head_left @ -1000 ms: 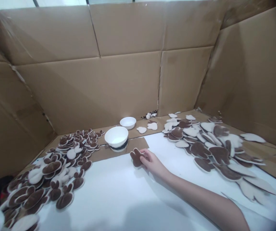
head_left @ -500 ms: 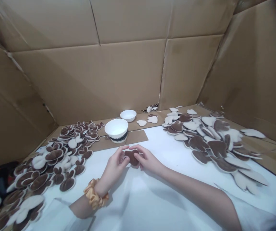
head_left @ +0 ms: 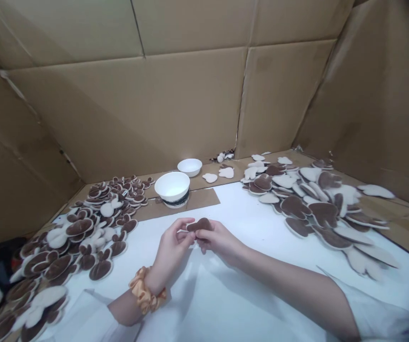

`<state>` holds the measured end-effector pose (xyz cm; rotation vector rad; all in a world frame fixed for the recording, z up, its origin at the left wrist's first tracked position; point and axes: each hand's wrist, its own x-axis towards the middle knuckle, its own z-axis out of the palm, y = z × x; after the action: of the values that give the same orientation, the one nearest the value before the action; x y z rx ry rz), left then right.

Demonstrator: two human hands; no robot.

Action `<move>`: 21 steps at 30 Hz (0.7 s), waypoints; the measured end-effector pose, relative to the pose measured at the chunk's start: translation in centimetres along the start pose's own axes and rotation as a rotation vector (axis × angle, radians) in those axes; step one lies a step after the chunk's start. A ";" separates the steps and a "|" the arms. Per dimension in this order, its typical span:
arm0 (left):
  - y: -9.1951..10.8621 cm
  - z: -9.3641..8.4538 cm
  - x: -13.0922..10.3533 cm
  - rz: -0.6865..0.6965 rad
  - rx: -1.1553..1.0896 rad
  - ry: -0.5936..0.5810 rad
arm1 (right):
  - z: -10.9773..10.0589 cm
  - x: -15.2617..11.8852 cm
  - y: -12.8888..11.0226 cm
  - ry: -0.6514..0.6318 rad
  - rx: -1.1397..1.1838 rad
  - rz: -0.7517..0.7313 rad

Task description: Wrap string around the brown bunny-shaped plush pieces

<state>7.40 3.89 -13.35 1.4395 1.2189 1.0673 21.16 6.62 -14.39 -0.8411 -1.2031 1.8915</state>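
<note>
Over the middle of the white table surface (head_left: 204, 285), a brown plush bunny-shaped patch (head_left: 200, 225) is held between both hands. My left hand (head_left: 174, 242) pinches its left end between thumb and fingers. At its right side, my right hand (head_left: 220, 241) grips it with the thumb on the near face and the fingers behind. The patch is tilted, and my fingers cover part of its edge. An orange scrunchie (head_left: 145, 292) circles my left wrist.
Brown-and-white bunny patches (head_left: 79, 228) lie heaped at left; larger loose pieces (head_left: 324, 216) are piled at right. Behind my hands stand a white bowl (head_left: 172, 185) and a smaller bowl (head_left: 189, 167). Cardboard walls (head_left: 190, 104) enclose the table. A black tool (head_left: 1, 266) sits far left.
Between my hands the brown patch has turned and tipped, showing a narrower side and moving slightly up. My left hand has shifted a little right. The view has tilted slightly.
</note>
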 end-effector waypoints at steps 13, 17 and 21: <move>-0.7 0.5 0.3 -0.072 -0.107 0.122 | -0.4 0.4 0.8 0.081 0.090 0.011; -0.9 0.1 0.3 -0.050 -0.125 0.133 | -1.0 0.7 0.6 0.091 0.080 0.002; -1.4 -0.1 0.3 -0.053 -0.157 0.102 | -1.8 1.1 0.6 0.194 -0.049 -0.053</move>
<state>7.05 4.26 -14.68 1.2395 1.2095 1.1854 21.91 8.21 -15.69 -0.9852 -1.1442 1.7022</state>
